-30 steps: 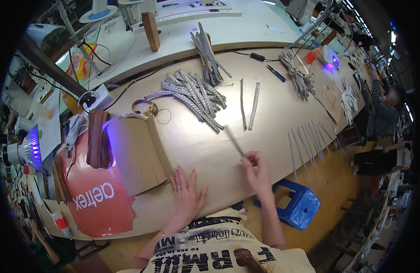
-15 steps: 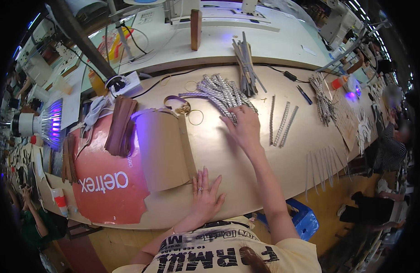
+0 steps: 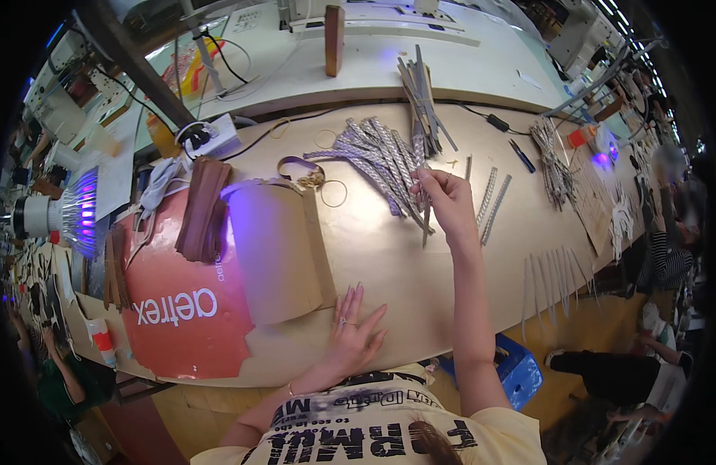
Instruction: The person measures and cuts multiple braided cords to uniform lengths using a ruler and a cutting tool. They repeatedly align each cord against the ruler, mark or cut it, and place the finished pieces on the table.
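Note:
My right hand [image 3: 445, 200] pinches a narrow silver-grey braided strip [image 3: 426, 225] between thumb and fingers and holds it upright beside a fanned pile of silver braided strips [image 3: 373, 155]. Part of the held strip is hidden behind my fingers. To the right of this hand, two silver braided strips [image 3: 495, 211] lie side by side, with a shorter visible piece near my fingertips. My left hand [image 3: 351, 333] rests flat near the table's front edge, fingers spread and holding nothing, just beside a curved tan board [image 3: 276, 256].
A tied bundle of grey strips [image 3: 424, 116] lies behind the pile. A pen-like tool [image 3: 522, 156] and another strip bundle [image 3: 554, 167] are farther right. Thin strips [image 3: 552, 287] hang at the right edge. Brown strips [image 3: 201, 209], a red sheet [image 3: 183, 333] and a lamp [image 3: 71, 213] stand left.
My right hand has lifted off the pile and moved right, now pinching a strip that it holds upright. The left hand has stayed in place.

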`<state>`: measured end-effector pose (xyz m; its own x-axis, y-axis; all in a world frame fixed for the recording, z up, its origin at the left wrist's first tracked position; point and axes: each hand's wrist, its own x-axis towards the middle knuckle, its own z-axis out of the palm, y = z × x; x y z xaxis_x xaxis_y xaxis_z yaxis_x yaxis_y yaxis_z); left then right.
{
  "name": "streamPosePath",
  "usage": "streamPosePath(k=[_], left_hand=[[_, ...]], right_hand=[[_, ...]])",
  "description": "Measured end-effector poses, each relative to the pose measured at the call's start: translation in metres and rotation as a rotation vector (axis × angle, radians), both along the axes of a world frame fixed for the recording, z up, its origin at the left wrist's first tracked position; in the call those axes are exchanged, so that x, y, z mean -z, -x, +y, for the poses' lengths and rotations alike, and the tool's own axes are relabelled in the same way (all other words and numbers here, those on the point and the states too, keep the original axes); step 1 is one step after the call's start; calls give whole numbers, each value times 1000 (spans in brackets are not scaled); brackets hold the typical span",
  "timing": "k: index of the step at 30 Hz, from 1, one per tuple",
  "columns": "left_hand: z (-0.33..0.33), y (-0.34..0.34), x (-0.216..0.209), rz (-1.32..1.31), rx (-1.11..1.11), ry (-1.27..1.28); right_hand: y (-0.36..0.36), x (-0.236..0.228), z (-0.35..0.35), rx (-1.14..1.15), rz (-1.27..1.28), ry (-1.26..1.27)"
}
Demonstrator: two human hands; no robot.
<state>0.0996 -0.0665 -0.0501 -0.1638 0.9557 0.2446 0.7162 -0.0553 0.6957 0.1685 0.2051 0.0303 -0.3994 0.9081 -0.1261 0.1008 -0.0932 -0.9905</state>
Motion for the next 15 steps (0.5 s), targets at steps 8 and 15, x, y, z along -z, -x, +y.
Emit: streamPosePath(k=[8, 15], left_hand=[[28, 10, -28, -4, 29, -149], [48, -2, -31, -8, 26, -187]], right_hand=[[-62, -11, -73, -200, -51, 208], [-81, 30, -114, -45, -733, -636]])
